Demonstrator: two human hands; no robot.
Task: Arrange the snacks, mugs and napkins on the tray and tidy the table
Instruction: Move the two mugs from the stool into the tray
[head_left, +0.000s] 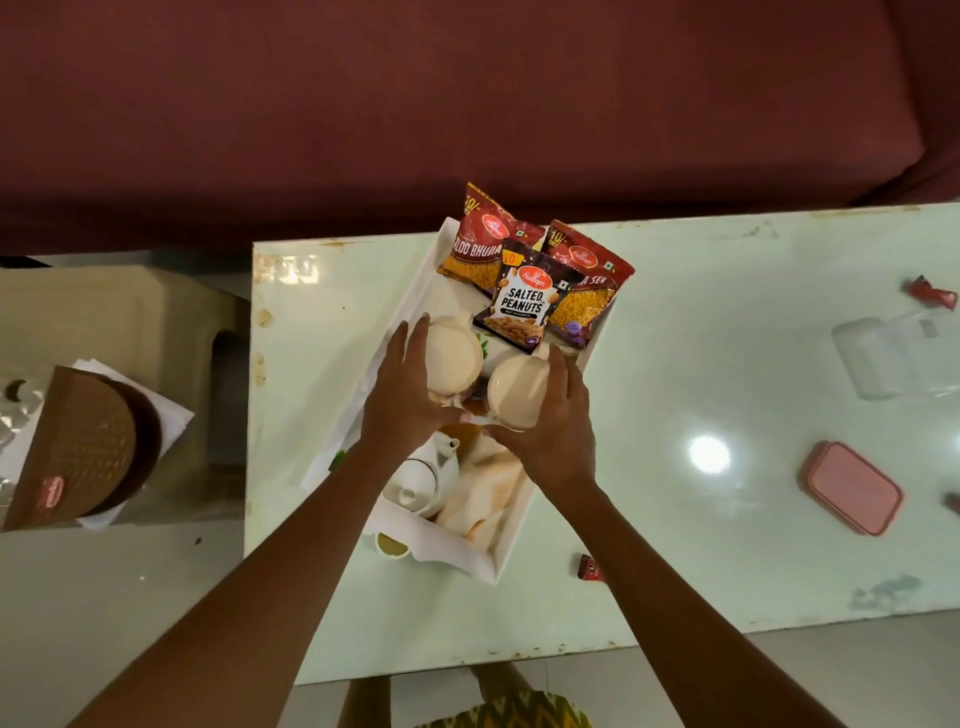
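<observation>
A white tray (415, 291) lies at an angle on the glass table. At its far end lie three snack packets: Aloo Bhujia (480, 244), a sev packet (589, 291) and Salted Peanuts (524, 304) on top. Two cream mugs sit mid-tray. My left hand (402, 395) wraps the left mug (452, 356), and my right hand (550, 426) wraps the right mug (517, 392). A white teapot (421, 475) and folded cream napkins (485, 491) fill the near end.
On the table lie a pink lidded box (852, 488), a clear container (893, 353), a red wrapper (932, 293) and a small red packet (589, 567). A small cup (392, 544) stands by the tray's near corner. A brown box (78, 447) rests on a stool at left. A maroon sofa is beyond.
</observation>
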